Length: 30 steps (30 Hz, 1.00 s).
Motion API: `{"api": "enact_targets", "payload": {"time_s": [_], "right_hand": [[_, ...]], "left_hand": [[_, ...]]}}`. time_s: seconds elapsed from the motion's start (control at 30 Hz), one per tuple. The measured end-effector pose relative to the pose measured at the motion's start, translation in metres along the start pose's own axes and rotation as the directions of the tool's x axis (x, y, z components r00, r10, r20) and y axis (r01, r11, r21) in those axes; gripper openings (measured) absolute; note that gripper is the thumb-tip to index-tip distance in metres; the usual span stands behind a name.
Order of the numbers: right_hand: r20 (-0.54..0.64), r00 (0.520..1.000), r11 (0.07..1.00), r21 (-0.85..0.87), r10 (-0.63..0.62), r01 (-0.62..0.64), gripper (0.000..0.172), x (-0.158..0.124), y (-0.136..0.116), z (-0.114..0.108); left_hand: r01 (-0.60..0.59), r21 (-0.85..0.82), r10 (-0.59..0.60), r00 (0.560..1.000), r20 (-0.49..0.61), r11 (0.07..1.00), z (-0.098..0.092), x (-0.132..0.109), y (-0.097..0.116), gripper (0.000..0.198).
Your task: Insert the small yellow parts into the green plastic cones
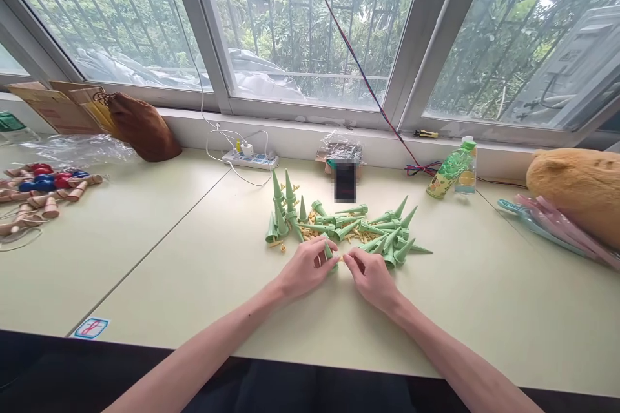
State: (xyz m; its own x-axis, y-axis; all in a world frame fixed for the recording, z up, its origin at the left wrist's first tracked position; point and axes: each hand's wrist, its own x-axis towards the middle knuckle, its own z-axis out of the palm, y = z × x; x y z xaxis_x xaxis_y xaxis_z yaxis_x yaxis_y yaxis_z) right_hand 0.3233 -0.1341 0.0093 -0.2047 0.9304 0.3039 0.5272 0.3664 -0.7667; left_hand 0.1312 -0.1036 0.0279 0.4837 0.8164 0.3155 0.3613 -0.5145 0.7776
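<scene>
My left hand [310, 263] is closed around a green cone [329, 250], whose tip points up between the fingers. Just to its right, my right hand [372, 274] pinches a small yellow piece [341, 259] between thumb and forefinger, close to the cone's side. Whether the two pieces touch cannot be made out. Behind both hands lies a heap of green cones [339, 227], with small yellow pieces [310, 232] scattered among them. Several cones [289, 190] stand upright at the heap's left end. More cones [403, 251] lie and lean at its right end.
A dark pixelated object [345, 182] stands behind the heap. Near the window are a power strip [252, 159] and a green bottle [451, 169]. Wooden toys [48, 190] and a brown bag [145, 129] are at left. At right are a tan plush [576, 190] and pink plastic [547, 222].
</scene>
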Motion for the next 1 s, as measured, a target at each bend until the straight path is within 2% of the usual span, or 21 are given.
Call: {"api": "enact_targets", "payload": {"time_s": [0.17, 0.37, 0.6, 0.7, 0.87, 1.0], "right_hand": [[-0.001, 1.0, 1.0, -0.013, 0.0, 0.0, 0.034, 0.001, 0.001, 0.001], [-0.086, 0.996, 1.0, 0.008, 0.007, -0.007, 0.045, 0.003, 0.005, 0.003], [-0.099, 0.995, 0.994, 0.108, 0.003, 0.008, 0.033, 0.003, 0.003, 0.004], [-0.091, 0.996, 0.99, 0.136, -0.007, 0.019, 0.031, 0.002, 0.0, 0.005], [-0.1, 0.994, 0.994, 0.1, -0.041, 0.051, 0.037, 0.002, -0.001, 0.007], [-0.088, 0.991, 0.994, 0.024, -0.103, 0.105, 0.04, 0.002, -0.001, 0.01]], "left_hand": [[-0.003, 0.031, 0.002, 0.999, 0.034, 1.0, 0.0, -0.001, -0.003, 0.018], [-0.012, 0.073, 0.008, 0.999, 0.051, 0.997, -0.002, 0.0, -0.003, 0.015], [-0.077, 0.115, 0.069, 0.995, 0.068, 0.99, -0.005, 0.001, -0.003, 0.006], [-0.098, 0.143, 0.096, 0.995, 0.022, 0.985, -0.005, 0.002, -0.005, 0.011], [-0.121, 0.202, 0.149, 0.98, -0.131, 0.972, -0.007, 0.0, -0.01, 0.024], [-0.181, 0.239, 0.227, 0.957, -0.181, 0.954, -0.019, 0.004, -0.003, 0.023]]}}
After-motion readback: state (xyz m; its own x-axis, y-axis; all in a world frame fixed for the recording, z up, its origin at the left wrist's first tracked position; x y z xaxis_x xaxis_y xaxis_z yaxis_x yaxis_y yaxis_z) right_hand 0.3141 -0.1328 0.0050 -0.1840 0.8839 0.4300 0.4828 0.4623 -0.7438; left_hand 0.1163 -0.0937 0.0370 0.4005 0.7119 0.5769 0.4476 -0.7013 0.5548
